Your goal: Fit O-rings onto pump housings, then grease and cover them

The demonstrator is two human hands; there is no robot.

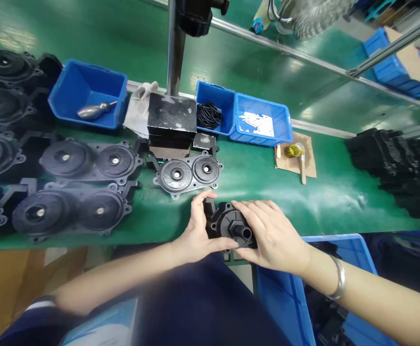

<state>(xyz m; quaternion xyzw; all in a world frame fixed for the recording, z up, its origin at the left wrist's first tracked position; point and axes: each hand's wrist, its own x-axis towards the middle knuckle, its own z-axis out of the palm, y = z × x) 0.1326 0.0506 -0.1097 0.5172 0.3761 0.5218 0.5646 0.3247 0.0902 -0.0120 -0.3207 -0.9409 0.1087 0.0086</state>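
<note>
A black plastic housing (227,223) with a short round spout is held at the bench's front edge. My left hand (202,230) grips its left side, thumb along the front and fingers behind. Over the housing's right side, my right hand (267,230) is wrapped, covering part of it. Just beyond lies a dark housing plate (191,174) with two round recesses, resting in front of a black block (173,115). More such two-circle housings (73,211) are lined up at the left.
Behind stand a blue bin (89,93) with a metal tool, a bin of black rings (210,115) and a bin of white pieces (262,120). Cardboard (308,154) holds a small jar and brush. Black parts (393,168) are stacked right; a blue crate (285,302) sits below.
</note>
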